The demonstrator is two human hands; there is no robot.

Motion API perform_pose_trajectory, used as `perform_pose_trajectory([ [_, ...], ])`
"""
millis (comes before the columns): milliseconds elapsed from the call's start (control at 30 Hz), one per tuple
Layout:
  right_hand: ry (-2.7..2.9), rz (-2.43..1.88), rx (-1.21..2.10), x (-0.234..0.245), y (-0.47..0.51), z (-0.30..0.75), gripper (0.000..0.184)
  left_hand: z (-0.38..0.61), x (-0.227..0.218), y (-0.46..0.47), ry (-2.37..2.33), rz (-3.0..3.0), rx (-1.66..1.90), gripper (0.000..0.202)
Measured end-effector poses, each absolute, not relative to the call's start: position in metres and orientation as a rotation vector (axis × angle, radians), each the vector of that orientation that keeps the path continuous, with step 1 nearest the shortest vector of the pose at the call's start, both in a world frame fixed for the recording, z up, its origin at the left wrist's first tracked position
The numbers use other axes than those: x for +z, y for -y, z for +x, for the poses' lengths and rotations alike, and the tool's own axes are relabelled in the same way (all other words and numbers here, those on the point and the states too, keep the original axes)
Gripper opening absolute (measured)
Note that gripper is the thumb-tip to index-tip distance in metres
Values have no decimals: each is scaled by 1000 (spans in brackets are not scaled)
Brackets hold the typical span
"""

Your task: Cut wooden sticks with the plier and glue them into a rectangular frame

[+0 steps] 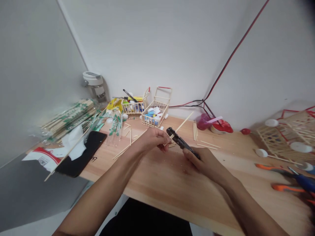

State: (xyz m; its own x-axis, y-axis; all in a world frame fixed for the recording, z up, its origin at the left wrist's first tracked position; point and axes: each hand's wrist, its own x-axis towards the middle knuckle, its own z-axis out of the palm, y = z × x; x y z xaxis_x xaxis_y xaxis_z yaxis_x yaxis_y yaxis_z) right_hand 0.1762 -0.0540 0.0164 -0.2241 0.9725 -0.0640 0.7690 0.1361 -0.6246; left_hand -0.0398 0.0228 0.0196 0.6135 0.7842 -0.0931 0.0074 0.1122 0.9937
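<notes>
The right hand (205, 164) closes its fingers (190, 154) around black pliers (180, 141); the left hand (152, 139) pinches a wooden stick (183, 123) at their tip.

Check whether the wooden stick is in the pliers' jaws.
In: the wooden stick crosses the tip of the pliers in the right hand.

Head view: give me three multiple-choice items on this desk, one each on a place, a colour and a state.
1. Where are the black pliers? A: in the right hand; B: on the black pad; C: inside the stick crate.
2. What colour are the tool handles at far right? A: green; B: white; C: orange.
3. What is the left hand doing? A: lying flat; B: pinching a wooden stick; C: holding the pliers.

1 A: the handles sit in that palm.
2 C: both show orange.
3 B: its fingers close on the stick.
</notes>
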Motion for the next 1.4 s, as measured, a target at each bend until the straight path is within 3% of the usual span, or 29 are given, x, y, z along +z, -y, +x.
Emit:
perform_pose_trajectory([
  [500, 2098, -1740, 592, 10, 67, 181, 46, -28, 8, -23, -705, 1349, 586, 27],
  [967, 2077, -1726, 383, 3, 59, 192, 49, -13, 24, -25, -694, 1329, 640, 24],
  [1400, 2142, -1872, 484, 8, 74, 211, 46, 4, -1, -12, -733, 1323, 610, 34],
])
